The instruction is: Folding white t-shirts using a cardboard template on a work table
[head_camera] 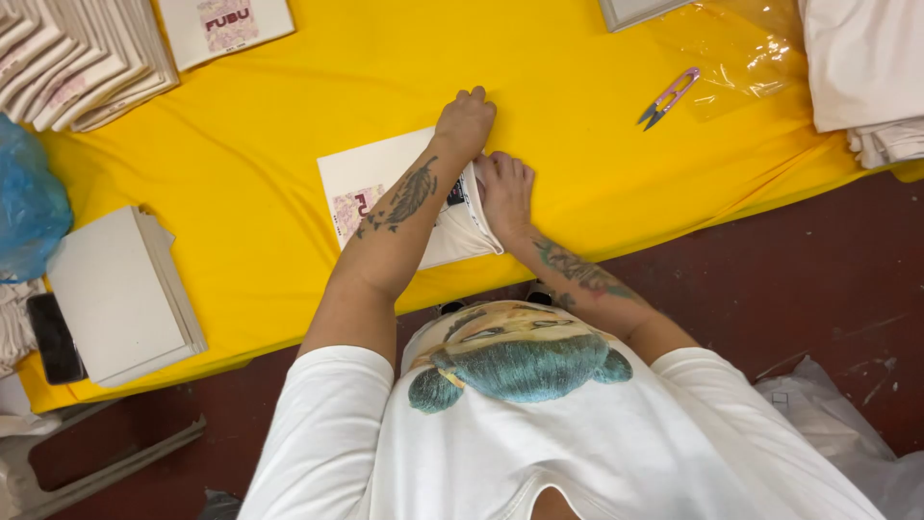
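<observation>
Together, both hands (pixel 486 154) press a flat, smooth white folded shirt (pixel 409 197).

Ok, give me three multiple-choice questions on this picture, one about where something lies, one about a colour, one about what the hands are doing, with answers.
1. Where do the thread snips lie?
A. on the yellow cloth, on the right-hand side
B. on the red floor
C. on the stack of grey boards

2. What colour is the cloth that covers the table?
A. blue
B. yellow
C. green

3. What are the left hand and right hand doing?
A. both hang off the table
B. one holds the snips
C. both press on the folded white garment

Answers: 1 A, the snips rest on the cloth beside clear plastic wrap. 2 B, the cloth is plain bright yellow. 3 C, both hands lie flat on the garment's edge.
</observation>
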